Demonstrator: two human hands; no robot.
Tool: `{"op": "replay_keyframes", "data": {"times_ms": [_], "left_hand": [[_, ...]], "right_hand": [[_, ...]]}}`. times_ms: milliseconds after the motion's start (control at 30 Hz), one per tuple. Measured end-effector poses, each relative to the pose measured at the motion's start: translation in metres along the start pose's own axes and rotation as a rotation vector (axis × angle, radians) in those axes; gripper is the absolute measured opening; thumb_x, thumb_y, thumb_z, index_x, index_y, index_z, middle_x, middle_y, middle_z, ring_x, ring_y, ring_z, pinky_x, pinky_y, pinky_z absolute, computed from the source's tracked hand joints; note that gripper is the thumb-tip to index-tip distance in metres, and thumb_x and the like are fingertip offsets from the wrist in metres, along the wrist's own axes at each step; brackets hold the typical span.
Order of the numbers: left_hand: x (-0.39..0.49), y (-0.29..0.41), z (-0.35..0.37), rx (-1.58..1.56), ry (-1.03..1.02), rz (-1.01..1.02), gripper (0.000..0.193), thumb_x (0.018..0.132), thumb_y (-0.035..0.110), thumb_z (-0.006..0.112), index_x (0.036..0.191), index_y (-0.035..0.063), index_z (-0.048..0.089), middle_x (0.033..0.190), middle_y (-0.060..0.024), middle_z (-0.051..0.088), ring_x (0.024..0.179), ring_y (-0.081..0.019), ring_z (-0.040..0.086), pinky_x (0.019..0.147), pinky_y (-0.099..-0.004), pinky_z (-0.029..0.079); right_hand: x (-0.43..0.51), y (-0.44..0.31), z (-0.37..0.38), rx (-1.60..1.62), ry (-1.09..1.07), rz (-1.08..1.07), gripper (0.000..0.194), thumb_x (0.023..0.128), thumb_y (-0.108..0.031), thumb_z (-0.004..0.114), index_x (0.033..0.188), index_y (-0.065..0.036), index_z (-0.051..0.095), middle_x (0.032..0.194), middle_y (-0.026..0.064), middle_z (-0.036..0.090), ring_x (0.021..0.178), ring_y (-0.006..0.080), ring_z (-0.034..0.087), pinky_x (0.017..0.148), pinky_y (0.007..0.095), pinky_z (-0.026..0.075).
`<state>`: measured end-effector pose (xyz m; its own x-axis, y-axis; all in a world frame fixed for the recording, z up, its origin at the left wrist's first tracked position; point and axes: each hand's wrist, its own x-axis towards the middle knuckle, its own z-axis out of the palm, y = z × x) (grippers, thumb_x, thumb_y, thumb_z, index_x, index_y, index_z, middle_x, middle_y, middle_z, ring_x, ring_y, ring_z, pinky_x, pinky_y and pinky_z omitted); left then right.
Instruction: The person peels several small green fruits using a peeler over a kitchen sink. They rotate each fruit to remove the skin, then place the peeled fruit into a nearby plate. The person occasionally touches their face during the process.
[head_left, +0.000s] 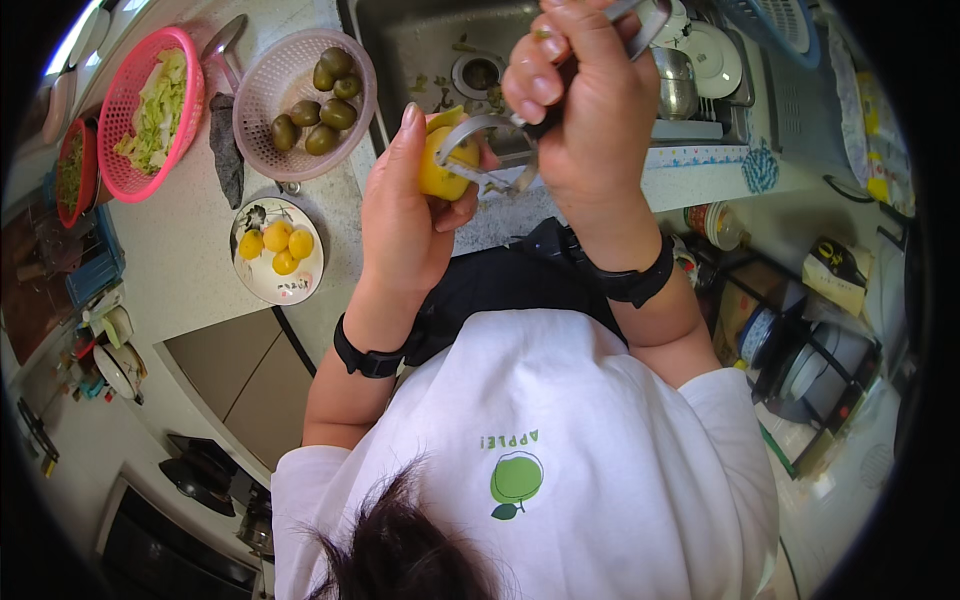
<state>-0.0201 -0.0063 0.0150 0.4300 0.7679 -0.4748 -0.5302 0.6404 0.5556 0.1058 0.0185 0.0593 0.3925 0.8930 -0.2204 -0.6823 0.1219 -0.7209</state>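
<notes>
At the front edge of the sink, my left hand (409, 202) holds a yellow fruit (448, 161) between thumb and fingers, with a strip of skin lifting at its top. My right hand (592, 105) grips the handle of a metal peeler (495, 180), whose curved frame lies against or just in front of the fruit. Peel scraps lie in the steel sink (405, 30) around the drain. To the left, a plate (262, 277) bears several small yellow fruits (277, 235), and a pale pink colander (251, 82) holds several dark green oval fruits (338, 113).
A pink basket (196, 112) of chopped leafy greens stands at the left, beside a dark cloth (225, 142) and a metal utensil (223, 45). Right of the sink are white plates (712, 64) and a metal cup (673, 82). A dark rack (817, 360) with dishes stands lower right.
</notes>
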Motion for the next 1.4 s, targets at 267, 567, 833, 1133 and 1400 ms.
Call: {"op": "replay_keyframes", "data": {"times_ms": [267, 567, 833, 1133, 1400], "left_hand": [[-0.011, -0.003, 0.021, 0.046, 0.182, 0.145, 0.035, 0.093, 0.029, 0.043, 0.086, -0.0013, 0.059, 0.071, -0.0075, 0.061, 0.049, -0.0074, 0.047, 0.041, -0.0189, 0.03], [-0.013, 0.002, 0.012, 0.11, 0.028, 0.13, 0.04, 0.094, 0.03, 0.038, 0.092, -0.0045, 0.059, 0.066, -0.0113, 0.059, 0.045, -0.0082, 0.042, 0.04, -0.0198, 0.029], [-0.006, 0.009, 0.001, -0.089, -0.156, -0.048, 0.042, 0.096, 0.033, 0.032, 0.108, -0.0026, 0.051, 0.07, -0.0165, 0.058, 0.044, -0.0107, 0.038, 0.04, -0.0202, 0.029], [0.012, 0.0, -0.01, -0.196, 0.072, -0.188, 0.033, 0.094, 0.038, 0.04, 0.098, 0.0065, 0.05, 0.082, -0.0094, 0.056, 0.062, -0.015, 0.049, 0.047, -0.0239, 0.035], [0.009, -0.007, 0.004, -0.301, 0.177, -0.256, 0.027, 0.092, 0.036, 0.043, 0.097, 0.0103, 0.051, 0.084, -0.0053, 0.056, 0.071, -0.0159, 0.047, 0.053, -0.0249, 0.034]], "right_hand": [[-0.001, -0.004, 0.005, 0.055, 0.009, 0.099, 0.025, 0.084, -0.011, 0.056, 0.065, -0.008, 0.04, 0.05, 0.0014, 0.039, 0.036, 0.0111, 0.04, 0.032, 0.0255, 0.032], [0.008, 0.003, -0.003, -0.114, 0.013, -0.052, 0.027, 0.085, -0.012, 0.056, 0.063, -0.007, 0.039, 0.046, 0.0018, 0.038, 0.034, 0.0107, 0.038, 0.032, 0.025, 0.031], [0.019, 0.0, -0.007, -0.031, 0.12, -0.218, 0.024, 0.084, -0.009, 0.055, 0.068, -0.01, 0.038, 0.053, 0.0002, 0.04, 0.037, 0.0104, 0.039, 0.033, 0.0246, 0.031], [0.013, 0.005, -0.011, -0.026, 0.086, -0.09, 0.025, 0.083, -0.008, 0.058, 0.069, -0.012, 0.037, 0.055, 0.0005, 0.04, 0.039, 0.0116, 0.041, 0.034, 0.025, 0.033], [0.0, 0.021, -0.009, -0.031, 0.033, -0.048, 0.023, 0.083, -0.006, 0.057, 0.07, -0.008, 0.038, 0.052, 0.0033, 0.041, 0.036, 0.013, 0.043, 0.033, 0.0271, 0.035]]}}
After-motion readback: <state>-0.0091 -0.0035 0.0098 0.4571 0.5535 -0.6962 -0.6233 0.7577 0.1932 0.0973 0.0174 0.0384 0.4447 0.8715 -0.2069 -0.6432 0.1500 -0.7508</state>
